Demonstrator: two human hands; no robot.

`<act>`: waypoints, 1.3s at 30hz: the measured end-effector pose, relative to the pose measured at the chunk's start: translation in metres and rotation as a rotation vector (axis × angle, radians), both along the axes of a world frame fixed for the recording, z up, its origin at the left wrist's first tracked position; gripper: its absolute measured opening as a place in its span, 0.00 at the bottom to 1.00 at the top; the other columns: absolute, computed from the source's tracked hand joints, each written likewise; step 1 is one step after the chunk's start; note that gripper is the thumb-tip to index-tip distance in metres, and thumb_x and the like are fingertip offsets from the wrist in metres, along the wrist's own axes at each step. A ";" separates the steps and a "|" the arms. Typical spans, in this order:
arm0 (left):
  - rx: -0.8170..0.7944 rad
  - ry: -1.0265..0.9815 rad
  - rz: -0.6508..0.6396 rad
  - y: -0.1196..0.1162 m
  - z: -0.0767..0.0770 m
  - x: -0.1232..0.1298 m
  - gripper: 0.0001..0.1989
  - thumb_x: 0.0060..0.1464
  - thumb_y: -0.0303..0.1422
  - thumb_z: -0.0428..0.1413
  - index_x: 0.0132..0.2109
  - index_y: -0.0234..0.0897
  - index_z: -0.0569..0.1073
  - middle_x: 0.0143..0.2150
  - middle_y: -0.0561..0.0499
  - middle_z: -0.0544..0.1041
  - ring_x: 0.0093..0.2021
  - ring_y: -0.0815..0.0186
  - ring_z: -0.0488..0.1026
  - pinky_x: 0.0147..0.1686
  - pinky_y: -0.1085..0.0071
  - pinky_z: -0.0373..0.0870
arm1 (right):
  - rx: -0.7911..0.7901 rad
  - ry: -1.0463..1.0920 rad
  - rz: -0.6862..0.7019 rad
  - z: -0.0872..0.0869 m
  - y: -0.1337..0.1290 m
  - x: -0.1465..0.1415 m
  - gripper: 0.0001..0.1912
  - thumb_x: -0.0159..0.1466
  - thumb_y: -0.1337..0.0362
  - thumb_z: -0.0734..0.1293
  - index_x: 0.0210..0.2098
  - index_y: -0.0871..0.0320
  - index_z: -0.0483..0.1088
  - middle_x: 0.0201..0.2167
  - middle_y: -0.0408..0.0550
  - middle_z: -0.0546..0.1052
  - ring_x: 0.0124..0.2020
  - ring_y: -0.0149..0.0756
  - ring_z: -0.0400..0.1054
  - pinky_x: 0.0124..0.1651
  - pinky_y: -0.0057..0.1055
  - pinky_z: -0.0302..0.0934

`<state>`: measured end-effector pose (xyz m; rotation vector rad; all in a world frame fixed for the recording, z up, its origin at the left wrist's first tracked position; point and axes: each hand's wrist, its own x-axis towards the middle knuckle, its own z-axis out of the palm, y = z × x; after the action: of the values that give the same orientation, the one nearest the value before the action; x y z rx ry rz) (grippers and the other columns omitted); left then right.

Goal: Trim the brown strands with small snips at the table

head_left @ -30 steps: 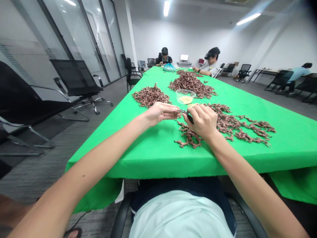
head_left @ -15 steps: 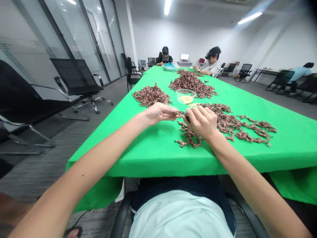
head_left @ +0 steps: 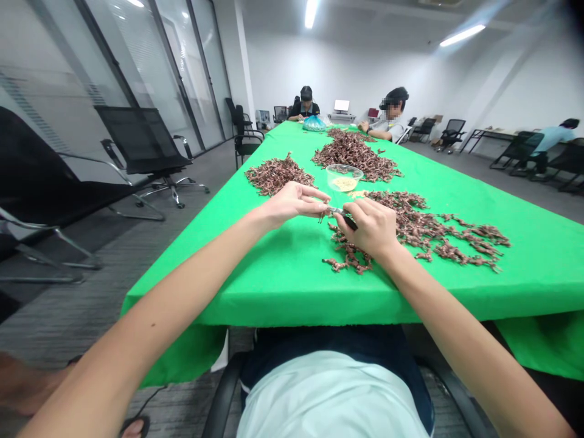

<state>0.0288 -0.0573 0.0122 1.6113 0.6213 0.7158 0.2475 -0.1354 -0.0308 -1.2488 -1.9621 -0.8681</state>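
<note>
Over the near part of the table, my left hand [head_left: 294, 204] pinches a small brown figure-like piece [head_left: 322, 216] at its fingertips. Most of that piece is hidden by the fingers. My right hand [head_left: 375, 226] is closed around a pair of pliers [head_left: 350, 221] with dark handles, whose metal jaws point left and meet the piece. Whether the jaws are closed on it is too small to tell. Beneath and right of my right hand lies a loose spread of similar brown pieces [head_left: 417, 225]. A clear plastic bowl [head_left: 344, 178] holding pale yellowish bits stands just beyond my hands.
A green cloth [head_left: 255, 286] covers the long table. One brown heap [head_left: 278, 174] lies beyond my left hand, a larger one [head_left: 353, 157] behind the bowl. A blue-tinted bag [head_left: 314, 123] and two people sit farther off. Office chairs [head_left: 141, 140] stand at left.
My left fingers have lifted and spread slightly, the small brown piece still at their tips. My right hand has shifted a little left, showing more of the pliers' handles.
</note>
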 end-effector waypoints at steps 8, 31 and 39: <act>0.256 -0.012 -0.002 0.001 -0.002 0.001 0.30 0.45 0.40 0.73 0.54 0.32 0.80 0.47 0.37 0.84 0.51 0.50 0.81 0.55 0.56 0.77 | -0.133 0.265 0.110 -0.002 0.002 0.000 0.19 0.70 0.49 0.63 0.35 0.57 0.76 0.30 0.50 0.80 0.32 0.38 0.72 0.35 0.33 0.56; 0.214 0.034 -0.106 0.008 0.000 -0.006 0.30 0.44 0.33 0.74 0.55 0.30 0.79 0.44 0.36 0.85 0.48 0.50 0.83 0.51 0.59 0.78 | -0.245 0.342 0.224 0.003 0.002 0.000 0.16 0.66 0.52 0.66 0.32 0.57 0.78 0.26 0.48 0.80 0.26 0.35 0.69 0.34 0.32 0.57; 0.184 -0.045 -0.017 0.010 -0.004 -0.005 0.28 0.44 0.32 0.73 0.53 0.29 0.80 0.45 0.35 0.84 0.48 0.51 0.82 0.54 0.55 0.76 | -0.202 0.485 0.247 0.009 0.001 0.004 0.16 0.66 0.53 0.67 0.30 0.57 0.76 0.26 0.47 0.79 0.25 0.34 0.69 0.33 0.32 0.59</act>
<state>0.0237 -0.0472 0.0083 1.7620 0.5201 0.8138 0.2516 -0.1345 -0.0220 -1.1614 -1.7799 -0.2175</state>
